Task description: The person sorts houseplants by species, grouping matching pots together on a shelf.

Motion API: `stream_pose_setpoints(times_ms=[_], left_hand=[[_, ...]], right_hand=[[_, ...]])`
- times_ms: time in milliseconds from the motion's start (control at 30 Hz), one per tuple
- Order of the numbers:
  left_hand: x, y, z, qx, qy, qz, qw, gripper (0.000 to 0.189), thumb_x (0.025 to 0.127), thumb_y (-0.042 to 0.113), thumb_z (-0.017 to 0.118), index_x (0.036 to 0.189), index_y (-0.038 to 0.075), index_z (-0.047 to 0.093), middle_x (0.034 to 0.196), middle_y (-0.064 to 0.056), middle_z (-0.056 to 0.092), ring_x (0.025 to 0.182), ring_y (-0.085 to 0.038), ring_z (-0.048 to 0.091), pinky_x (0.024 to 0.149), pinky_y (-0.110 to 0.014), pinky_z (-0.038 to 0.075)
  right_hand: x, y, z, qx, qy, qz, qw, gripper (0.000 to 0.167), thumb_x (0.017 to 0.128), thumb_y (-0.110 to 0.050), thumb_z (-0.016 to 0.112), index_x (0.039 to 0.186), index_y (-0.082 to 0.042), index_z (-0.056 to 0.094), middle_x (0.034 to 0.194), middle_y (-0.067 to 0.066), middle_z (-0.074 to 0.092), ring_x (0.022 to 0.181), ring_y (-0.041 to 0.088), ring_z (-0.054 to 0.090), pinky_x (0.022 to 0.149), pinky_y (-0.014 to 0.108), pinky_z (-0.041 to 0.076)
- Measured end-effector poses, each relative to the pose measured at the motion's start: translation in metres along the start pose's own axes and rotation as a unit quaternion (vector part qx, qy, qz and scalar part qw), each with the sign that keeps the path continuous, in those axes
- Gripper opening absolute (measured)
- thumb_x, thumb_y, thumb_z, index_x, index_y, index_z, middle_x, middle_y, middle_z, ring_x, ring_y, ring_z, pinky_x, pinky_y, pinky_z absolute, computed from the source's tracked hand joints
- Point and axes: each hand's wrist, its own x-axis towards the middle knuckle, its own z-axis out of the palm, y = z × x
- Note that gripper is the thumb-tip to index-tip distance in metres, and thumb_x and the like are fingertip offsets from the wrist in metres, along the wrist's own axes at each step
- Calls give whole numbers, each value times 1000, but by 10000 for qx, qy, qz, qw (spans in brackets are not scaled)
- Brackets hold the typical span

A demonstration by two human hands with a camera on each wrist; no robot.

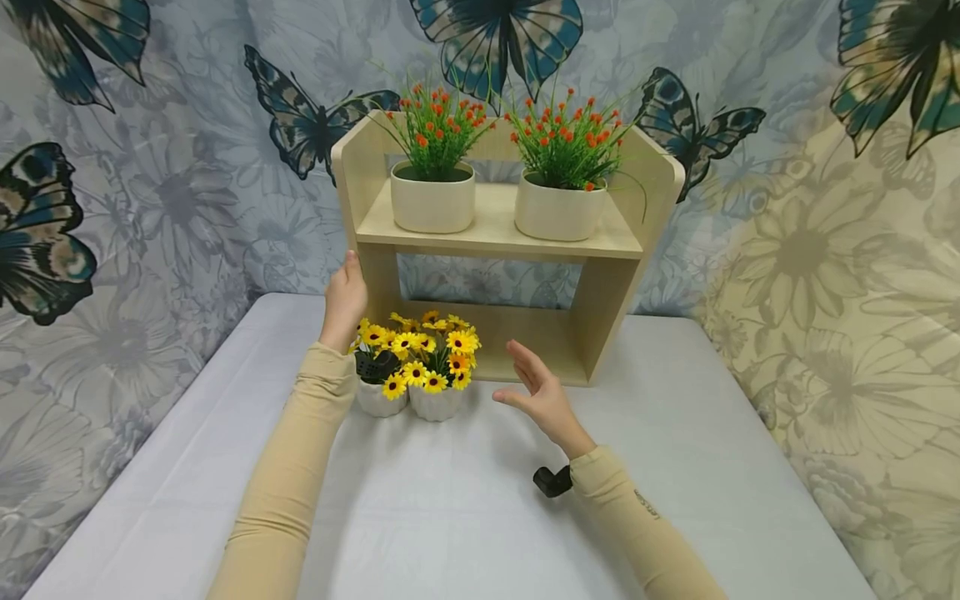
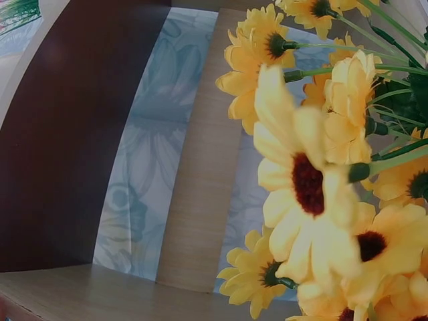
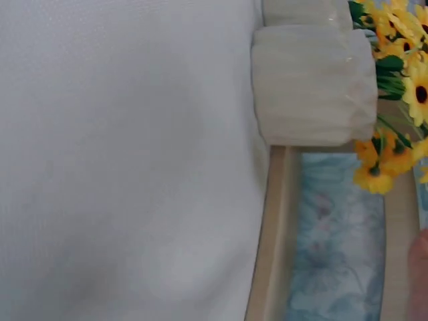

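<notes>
A pale wooden two-tier shelf [image 1: 498,242] stands on the table. At its left side panel is my left hand [image 1: 347,300], at the panel's front edge; most of its fingers are hidden from the head view. My right hand [image 1: 542,402] hovers in front of the lower tier, fingers extended, thumb apart, holding nothing. Between the hands, two white pots, a left one [image 1: 381,400] and a right one [image 1: 437,403], hold yellow flowers [image 1: 416,354]. In the left wrist view, yellow petals [image 2: 307,187] fill the right side. The right wrist view shows a white pot [image 3: 314,85] beside the shelf's bottom edge.
On the upper tier sit two cream pots, a left one [image 1: 432,200] and a right one [image 1: 558,208], with orange-flowered greenery. A white cloth [image 1: 450,517] covers the table. Behind hangs a floral backdrop [image 1: 180,192] with butterflies.
</notes>
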Motion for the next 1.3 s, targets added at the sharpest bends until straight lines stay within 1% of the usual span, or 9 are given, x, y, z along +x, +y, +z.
stream_pose_setpoints(times_ms=[133,233,433,633,833,933,1100,1167,1300], left_hand=[[1,0,1,10,50,6,10000,66,98,53,13,146,10,26,148,-13,25,134,-29,23,107,-42,18],[2,0,1,17,75,0,10000,66,98,53,13,146,10,27,148,-13,26,134,-29,23,107,-42,18],[2,-1,2,12,140,-21,9999,69,97,53,13,145,7,30,146,-15,28,133,-31,25,106,-43,20],[2,0,3,-15,138,-47,9999,69,98,52,14,144,5,30,146,-17,29,132,-33,25,106,-44,20],[3,-1,3,40,245,19,9997,71,98,52,14,135,-3,42,141,-24,35,129,-38,30,104,-47,24],[3,-2,2,25,267,60,9996,71,98,51,14,125,-5,48,137,-26,38,127,-39,33,102,-48,26],[3,-3,3,23,285,92,9995,70,98,51,14,116,-7,50,131,-29,43,123,-40,37,99,-49,29],[3,-3,3,47,286,115,9995,70,99,51,15,122,-6,49,133,-29,41,124,-40,37,100,-49,29],[2,-4,4,36,256,112,9996,71,98,51,15,131,-5,44,138,-26,37,126,-39,34,102,-49,26]], right_hand=[[1,12,8,-206,-344,725,9966,90,80,-9,73,148,-9,15,151,7,17,137,22,17,107,33,18],[2,15,15,-300,-600,1090,9918,96,79,-15,76,149,-8,9,152,10,12,138,21,14,108,34,17],[7,3,30,-415,-945,1399,9848,99,80,-15,76,147,1,5,152,18,7,138,28,11,108,39,14],[14,3,39,-500,-913,1755,9790,105,78,-23,77,146,3,2,151,20,8,137,30,13,107,38,17],[26,10,48,-443,-827,1901,9773,101,80,-15,75,147,1,0,151,20,9,137,30,14,107,39,18],[32,13,53,-483,-728,1967,9766,102,79,-17,76,147,0,1,150,21,9,136,32,14,107,40,19],[38,16,61,-514,-598,1942,9778,104,76,-18,79,148,-4,5,151,17,11,136,31,16,106,43,21],[41,29,63,-470,-529,1879,9796,107,74,-21,81,149,-10,5,151,13,14,136,28,18,105,44,22],[45,54,68,-184,-546,1505,9869,106,71,-19,83,149,-25,10,149,-1,24,132,19,27,105,41,24]])
